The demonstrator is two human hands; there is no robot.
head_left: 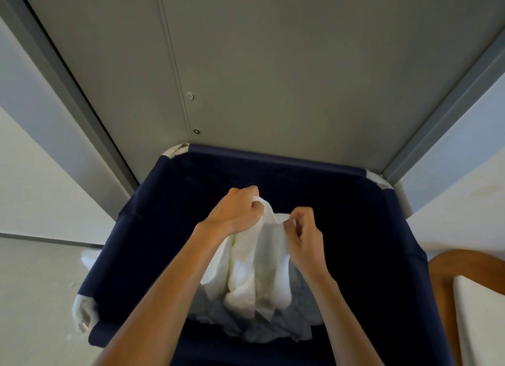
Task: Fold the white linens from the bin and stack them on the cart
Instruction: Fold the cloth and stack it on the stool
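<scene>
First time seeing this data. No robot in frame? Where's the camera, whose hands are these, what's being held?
No robot here: a person works bare-handed. The single picture comes from a wide-angle camera worn on their head, looking down. The left hand and right hand each pinch the top edge of a white linen, holding it up over a dark blue fabric bin. More pale linens lie at the bin's bottom. A grey wall panel stands behind the bin.

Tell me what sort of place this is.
Likely a hotel or laundry service area: a navy fabric bin holds white linens, and it stands before grey metal doors like a lift's.
</scene>
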